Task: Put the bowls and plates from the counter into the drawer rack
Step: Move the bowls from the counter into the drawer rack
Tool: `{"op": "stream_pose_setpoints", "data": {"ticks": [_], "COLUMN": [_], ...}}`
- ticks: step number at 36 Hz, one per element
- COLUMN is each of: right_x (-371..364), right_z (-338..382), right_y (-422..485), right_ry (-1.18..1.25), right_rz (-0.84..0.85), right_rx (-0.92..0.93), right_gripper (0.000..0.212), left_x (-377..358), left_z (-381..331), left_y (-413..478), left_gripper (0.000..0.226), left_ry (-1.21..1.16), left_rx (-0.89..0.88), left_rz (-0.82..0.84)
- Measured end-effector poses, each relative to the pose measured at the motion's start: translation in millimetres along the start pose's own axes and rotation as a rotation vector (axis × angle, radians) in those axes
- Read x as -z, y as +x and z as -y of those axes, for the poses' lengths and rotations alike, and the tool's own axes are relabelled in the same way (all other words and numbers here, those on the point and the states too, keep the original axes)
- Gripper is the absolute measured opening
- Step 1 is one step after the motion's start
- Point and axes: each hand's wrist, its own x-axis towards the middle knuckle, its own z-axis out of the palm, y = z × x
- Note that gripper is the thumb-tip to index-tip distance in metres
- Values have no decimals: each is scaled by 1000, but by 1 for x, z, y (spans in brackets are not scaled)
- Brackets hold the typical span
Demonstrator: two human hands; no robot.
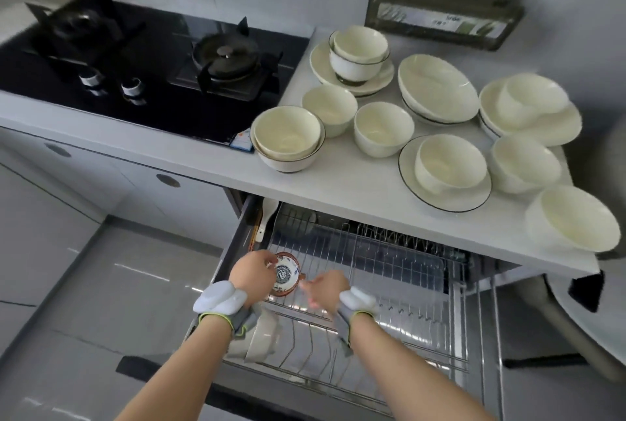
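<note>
Step in hand: seating one bowl in the drawer rack (pixel 406 285), which stands pulled out below the counter (pixel 338 190). The left hand (pixel 252 273) grips a small patterned bowl (pixel 286 276) by its far rim, fingers curled over the edge, and holds it at the rack's left rear wires. The right hand (pixel 327 286) lies just beside the bowl's near rim. Its fingers are blurred, so it cannot be told whether they touch or pinch the bowl. White dishes (pixel 264 336) already stand on edge in the rack's front left rows. The cream bowls (pixel 288 136) and plates (pixel 443 176) of the task stand on the counter, none in hand, so the job is judged barely begun. The next move calls for settling the patterned bowl between the wires so it does not tip, freeing both hands, then reaching up for a counter piece. Several bowls sit nested or on plates and would need separating. Writing: the bowl's centre bears one Chinese character, read as 福. The sticker (pixel 242 142) at the hob (pixel 135 58) corner and the label on the wall box (pixel 443 10) are illegible.
</note>
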Motion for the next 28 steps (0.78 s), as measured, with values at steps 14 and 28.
{"op": "stream_pose_setpoints", "data": {"ticks": [14,28], "right_x": [106,191], "right_z": [40,132], "right_y": [-46,-23], "right_ry": [403,630], "right_rz": [-115,-450], "right_rx": [157,388], "right_gripper": [26,31], "left_x": [38,103], "left_z": [-88,-164], "left_y": [-13,50], "left_gripper": [31,30], "left_ry": [-6,-156], "left_rx": [-160,-255], "left_rz": [-130,-285]}}
